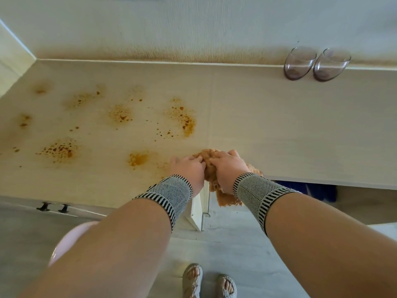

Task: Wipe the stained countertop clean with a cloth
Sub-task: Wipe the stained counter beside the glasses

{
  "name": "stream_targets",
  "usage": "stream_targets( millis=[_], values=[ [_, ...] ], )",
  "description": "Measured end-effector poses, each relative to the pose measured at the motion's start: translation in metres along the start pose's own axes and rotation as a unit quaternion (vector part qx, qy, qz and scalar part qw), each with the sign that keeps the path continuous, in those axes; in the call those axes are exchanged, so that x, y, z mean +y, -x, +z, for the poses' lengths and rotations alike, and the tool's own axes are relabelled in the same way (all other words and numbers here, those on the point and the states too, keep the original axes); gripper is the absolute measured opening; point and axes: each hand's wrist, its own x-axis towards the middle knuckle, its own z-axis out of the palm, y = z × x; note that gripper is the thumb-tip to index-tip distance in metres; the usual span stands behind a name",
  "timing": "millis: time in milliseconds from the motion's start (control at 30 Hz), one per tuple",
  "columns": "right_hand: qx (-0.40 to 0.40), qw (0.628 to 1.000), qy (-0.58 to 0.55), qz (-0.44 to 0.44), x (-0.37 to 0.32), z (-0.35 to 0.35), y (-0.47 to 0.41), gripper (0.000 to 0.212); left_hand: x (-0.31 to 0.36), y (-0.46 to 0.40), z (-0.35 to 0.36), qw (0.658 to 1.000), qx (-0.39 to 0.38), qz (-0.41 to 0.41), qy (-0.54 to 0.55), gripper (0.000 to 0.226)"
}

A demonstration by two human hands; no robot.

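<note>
At countertop [279, 125] edge — both hands, left hand [189, 168] and right hand [227, 168], bunch cloth [207, 155].

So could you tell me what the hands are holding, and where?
Both the left hand and right hand grip the bunched orange cloth at its upper part.

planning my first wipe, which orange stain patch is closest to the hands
The stain patch by the front edge, just left of the left hand. The other patches lie farther back or farther left on the countertop.

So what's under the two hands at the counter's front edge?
A bunched orange cloth lies under the left hand and right hand, hanging past the countertop edge. Any stain beneath it is covered.
</note>
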Motion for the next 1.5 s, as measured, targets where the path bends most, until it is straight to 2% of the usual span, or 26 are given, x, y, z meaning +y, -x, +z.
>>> stream_targets(
  millis=[200, 300, 400, 500, 633, 767, 900, 967, 1033, 1067, 1133, 1200, 1267, 1400, 1500],
  values=[
    [0.037, 0.999, -0.017, 0.036, 0.004, -0.016, -0.044, 0.047, -0.019, -0.050, -0.021, 1.000, -0.015, 0.015, -0.001, 0.067],
    [0.049, 0.997, -0.020, 0.054, 0.006, -0.011, -0.056, 0.051, -0.023, -0.063, -0.017, 1.000, -0.016, 0.015, 0.005, 0.067],
    [0.036, 0.998, -0.019, 0.057, 0.003, -0.005, -0.046, 0.052, -0.019, -0.057, -0.008, 1.000, -0.019, 0.022, -0.008, 0.064],
    [0.022, 0.998, -0.025, 0.045, -0.001, 0.001, -0.028, 0.047, -0.016, -0.039, -0.007, 0.998, -0.057, 0.025, -0.027, 0.063],
    [-0.023, 1.000, 0.017, 0.012, -0.016, -0.002, -0.006, 0.038, -0.016, -0.010, 0.002, 0.999, -0.023, 0.028, 0.002, 0.050],
    [-0.045, 0.999, 0.013, 0.003, -0.032, -0.005, 0.007, 0.054, -0.024, 0.014, 0.006, 0.999, -0.020, -0.001, 0.037, 0.034],
    [-0.061, 0.997, 0.003, -0.056, -0.065, 0.012, 0.024, 0.062, -0.050, 0.041, 0.011, 0.993, 0.001, -0.089, 0.075, 0.019],
    [-0.071, 0.997, -0.001, -0.032, -0.069, 0.017, 0.026, 0.069, -0.062, 0.053, 0.021, 0.992, 0.004, -0.106, 0.076, 0.021],
    [-0.067, 0.997, -0.021, 0.036, -0.068, 0.011, 0.028, 0.085, -0.073, 0.063, 0.034, 0.991, -0.008, -0.107, 0.080, 0.035],
    [-0.060, 0.996, -0.024, 0.055, -0.068, 0.007, 0.029, 0.086, -0.077, 0.069, 0.039, 0.990, -0.025, -0.108, 0.082, 0.044],
    [-0.059, 0.997, 0.014, 0.040, -0.076, 0.003, 0.034, 0.069, -0.080, 0.077, 0.046, 0.989, -0.062, -0.108, 0.083, 0.054],
    [-0.077, 0.996, 0.043, -0.011, -0.093, 0.007, 0.040, 0.060, -0.079, 0.082, 0.049, 0.989, -0.073, -0.106, 0.073, 0.055],
    [-0.096, 0.993, 0.068, -0.026, -0.096, 0.016, 0.041, 0.063, -0.077, 0.082, 0.049, 0.990, -0.073, -0.104, 0.064, 0.054],
    [-0.079, 0.995, 0.043, 0.037, -0.079, 0.007, 0.040, 0.073, -0.071, 0.083, 0.047, 0.986, -0.107, -0.105, 0.077, 0.062],
    [-0.109, 0.990, 0.083, -0.026, -0.095, 0.012, 0.046, 0.073, -0.075, 0.081, 0.046, 0.985, -0.103, -0.114, 0.079, 0.062]
  ],
)
